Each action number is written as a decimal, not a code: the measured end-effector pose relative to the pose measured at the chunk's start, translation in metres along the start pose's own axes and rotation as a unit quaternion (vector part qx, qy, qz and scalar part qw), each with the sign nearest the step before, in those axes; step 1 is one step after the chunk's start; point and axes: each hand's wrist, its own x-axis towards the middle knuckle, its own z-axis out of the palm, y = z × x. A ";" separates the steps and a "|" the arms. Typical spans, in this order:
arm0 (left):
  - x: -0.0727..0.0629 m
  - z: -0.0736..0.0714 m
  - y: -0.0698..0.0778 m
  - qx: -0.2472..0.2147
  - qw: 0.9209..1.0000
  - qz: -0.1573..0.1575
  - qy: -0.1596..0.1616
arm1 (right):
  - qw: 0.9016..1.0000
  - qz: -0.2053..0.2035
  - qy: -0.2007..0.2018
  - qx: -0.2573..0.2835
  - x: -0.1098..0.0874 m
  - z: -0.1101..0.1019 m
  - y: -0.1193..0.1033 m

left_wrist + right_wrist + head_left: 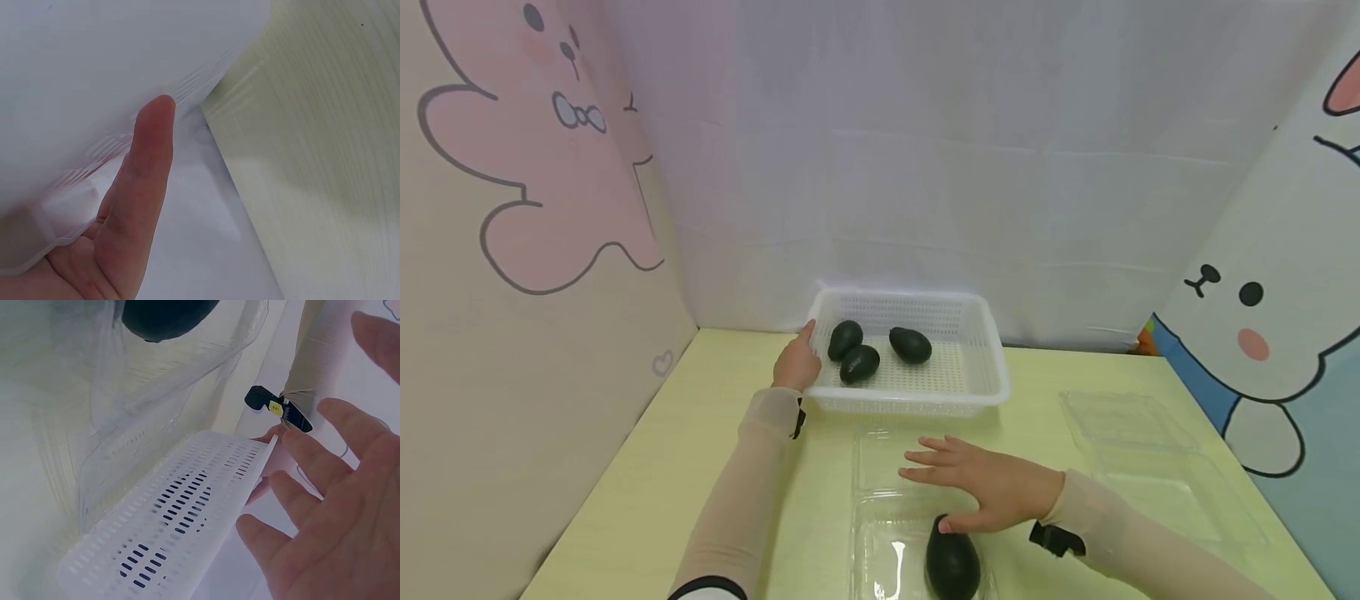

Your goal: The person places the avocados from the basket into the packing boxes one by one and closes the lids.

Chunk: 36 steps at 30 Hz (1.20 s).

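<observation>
At the left rim of a white perforated plastic basket (925, 400), my left hand (796, 367) holds on with one finger along the edge. In the left wrist view a straight digit (147, 162) of that hand lies against the outside of the basket wall. Three dark avocados (911, 346) lie in the left and middle of the basket. My right hand (981, 479) has its fingers spread over an open clear plastic clamshell box (872, 533). Inside the box, a dark avocado (953, 567) lies below its thumb.
More clear plastic packaging (1157, 467) lies on the right of the pale yellow table (647, 500). A white cloth (925, 167) hangs behind the basket, and cartoon-printed panels (1285, 333) stand at both sides.
</observation>
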 end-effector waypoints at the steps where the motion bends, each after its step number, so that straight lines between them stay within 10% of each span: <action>1: 0.000 0.000 0.000 0.001 1.000 0.000 0.000 | 1.000 0.001 0.002 -0.003 0.000 0.000 0.000; 36: 0.000 0.001 -0.001 0.001 1.000 -0.001 0.005 | 0.997 0.046 0.052 -0.019 0.005 -0.004 0.019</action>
